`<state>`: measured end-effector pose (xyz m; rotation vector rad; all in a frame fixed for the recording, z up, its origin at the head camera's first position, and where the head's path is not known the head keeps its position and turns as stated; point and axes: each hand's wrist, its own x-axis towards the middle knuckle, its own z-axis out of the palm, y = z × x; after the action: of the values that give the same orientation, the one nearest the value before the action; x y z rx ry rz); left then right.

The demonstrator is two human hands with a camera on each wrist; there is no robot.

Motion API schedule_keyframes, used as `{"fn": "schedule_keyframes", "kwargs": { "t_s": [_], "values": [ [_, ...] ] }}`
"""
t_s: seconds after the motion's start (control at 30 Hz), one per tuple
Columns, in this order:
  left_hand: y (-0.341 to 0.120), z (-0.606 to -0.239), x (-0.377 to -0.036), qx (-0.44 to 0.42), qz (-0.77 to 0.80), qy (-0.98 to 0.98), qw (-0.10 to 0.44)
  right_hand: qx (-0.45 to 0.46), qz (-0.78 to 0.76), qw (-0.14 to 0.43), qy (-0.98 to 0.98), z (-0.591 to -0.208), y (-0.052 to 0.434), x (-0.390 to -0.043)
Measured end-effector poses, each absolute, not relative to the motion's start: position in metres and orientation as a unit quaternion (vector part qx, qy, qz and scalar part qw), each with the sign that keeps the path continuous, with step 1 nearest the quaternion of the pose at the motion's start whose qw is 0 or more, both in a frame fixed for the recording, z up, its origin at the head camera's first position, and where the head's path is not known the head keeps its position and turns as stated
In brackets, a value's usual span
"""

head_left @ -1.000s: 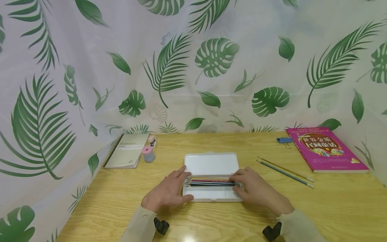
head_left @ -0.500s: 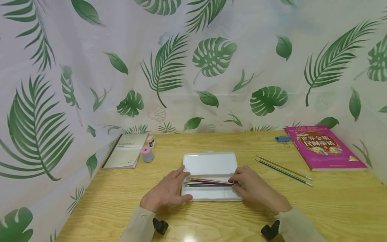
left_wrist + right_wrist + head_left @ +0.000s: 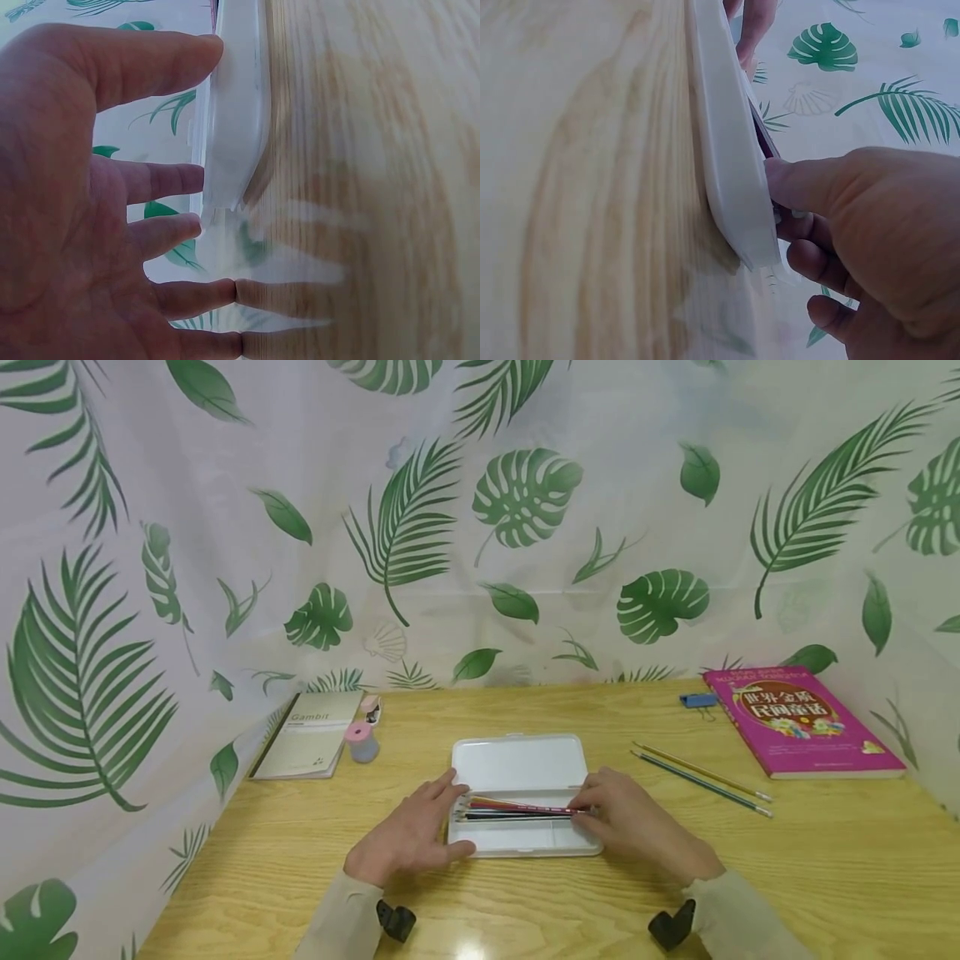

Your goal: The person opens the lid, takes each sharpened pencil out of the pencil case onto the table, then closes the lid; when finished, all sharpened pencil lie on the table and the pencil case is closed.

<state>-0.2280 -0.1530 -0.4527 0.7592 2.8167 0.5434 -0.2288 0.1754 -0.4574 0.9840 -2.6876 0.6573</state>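
Open white plastic pencil case (image 3: 522, 767) sat mid wooden table (image 3: 825, 860). Right hand (image 3: 637, 822) fingers pinched the coloured pencil bundle (image 3: 517, 810) at the case's right end, lifting it higher than 1 s ago. Left hand (image 3: 408, 835) fingers flat, bracing the case's left end.

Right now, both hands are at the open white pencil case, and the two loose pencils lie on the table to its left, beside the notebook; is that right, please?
Not quite: the two loose pencils lie to the right of the pencil case, towards the pink book, as the head view shows. The left hand and right hand are indeed at the open white case.
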Motion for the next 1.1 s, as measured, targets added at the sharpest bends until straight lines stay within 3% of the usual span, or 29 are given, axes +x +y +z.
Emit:
{"fn": "schedule_keyframes", "kwargs": {
  "t_s": [0.23, 0.6, 1.1],
  "values": [
    [-0.153, -0.451, -0.227, 0.256, 0.181, 0.946, 0.087, 0.326, 0.231, 0.128, -0.908, -0.456, 0.177, -0.229],
    [-0.152, -0.449, -0.227, 0.249, 0.19, 0.945, 0.098, 0.24, 0.343, 0.042, -0.907, -0.456, 0.185, -0.231],
    [-0.154, -0.452, -0.228, 0.262, 0.19, 0.942, 0.086, 0.214, 0.394, 0.047, -0.893, -0.456, 0.204, -0.232]
  ]
}}
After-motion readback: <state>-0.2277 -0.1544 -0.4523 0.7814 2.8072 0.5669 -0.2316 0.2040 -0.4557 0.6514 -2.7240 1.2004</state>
